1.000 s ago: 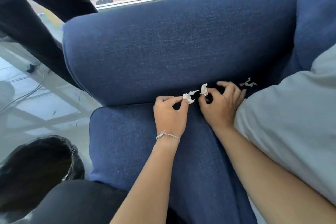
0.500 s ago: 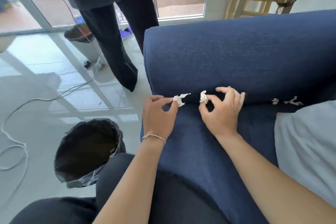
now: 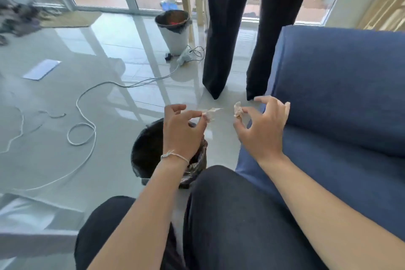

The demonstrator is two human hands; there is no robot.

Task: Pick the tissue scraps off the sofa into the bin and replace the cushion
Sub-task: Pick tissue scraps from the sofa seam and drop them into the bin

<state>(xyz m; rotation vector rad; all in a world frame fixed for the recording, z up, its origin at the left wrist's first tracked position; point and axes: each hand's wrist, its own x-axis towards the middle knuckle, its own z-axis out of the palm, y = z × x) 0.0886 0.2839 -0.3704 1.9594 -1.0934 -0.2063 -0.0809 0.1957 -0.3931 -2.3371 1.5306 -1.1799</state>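
My fingers (image 3: 198, 116) on the left hand (image 3: 182, 131) are pinched together on a thin tissue scrap (image 3: 210, 113), thumb and forefinger clamped on its crumpled end while a pointed tail sticks out to the right. On the right hand (image 3: 260, 131) the thumb and forefinger pinch a second tissue scrap (image 3: 237, 109), a small wad, and the other three fingers fan apart above it. From the head camera I see both scraps held in the air over the pale tiled floor (image 3: 114, 98), apart from each other, with the left one just above the far rim of the black-lined bin (image 3: 145, 155). That bin stands on the floor between my dark-trousered knee (image 3: 221, 199) and the left forearm, which carries a thin white string bracelet (image 3: 174, 155). The blue sofa (image 3: 341, 98) fills the right side, its armrest just beside my right hand. Another person's black trouser legs (image 3: 223, 50) stand on the floor beyond, near a white bin (image 3: 174, 33) and a loose white cable (image 3: 87, 120).
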